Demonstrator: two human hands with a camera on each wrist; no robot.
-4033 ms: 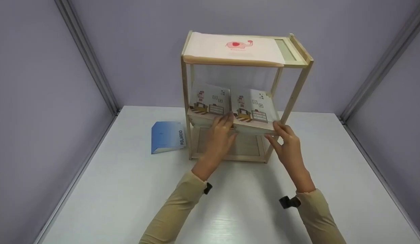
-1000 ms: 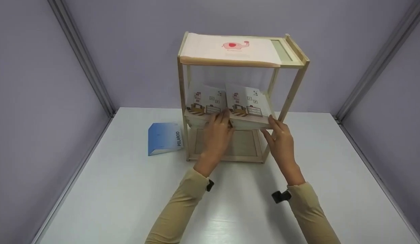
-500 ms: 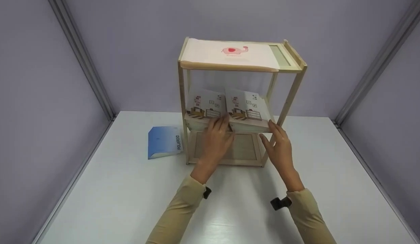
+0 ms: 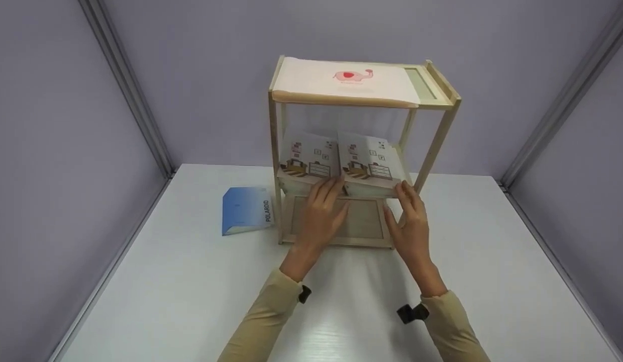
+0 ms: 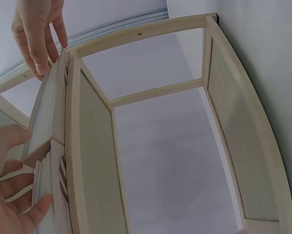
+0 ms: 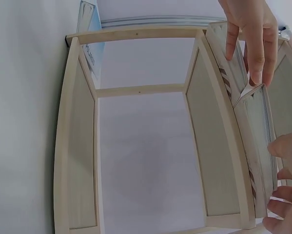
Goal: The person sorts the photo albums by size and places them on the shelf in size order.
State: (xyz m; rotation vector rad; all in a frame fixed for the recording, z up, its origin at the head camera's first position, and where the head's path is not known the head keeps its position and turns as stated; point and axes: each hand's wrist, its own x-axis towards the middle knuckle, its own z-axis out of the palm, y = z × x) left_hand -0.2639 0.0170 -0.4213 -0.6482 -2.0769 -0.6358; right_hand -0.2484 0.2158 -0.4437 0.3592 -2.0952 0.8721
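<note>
Two thick picture books lie side by side on the middle level of a small wooden shelf (image 4: 274, 136). Both the left book (image 4: 301, 156) and the right book (image 4: 374, 161) show a printed vehicle on a pale cover. My left hand (image 4: 316, 218) touches the front edges near the gap between the books, its thumb held away below. The fingertips of my right hand (image 4: 411, 231) rest at the right book's front right corner, thumb apart. In the left wrist view, the page edges of the right book (image 5: 44, 109) stand between both hands.
A cloth with a pink elephant (image 4: 351, 75) covers most of the shelf's top. On the white table (image 4: 191, 301), a blue folder marked POLAROID (image 4: 246, 211) lies at the shelf's left. The shelf's bottom panel (image 4: 361, 218) is below the books. Pale walls stand around.
My right thumb has come down off the right book's front edge, and the left thumb has lowered too. The books stay nearly in place on the shelf. The head view has shifted slightly.
</note>
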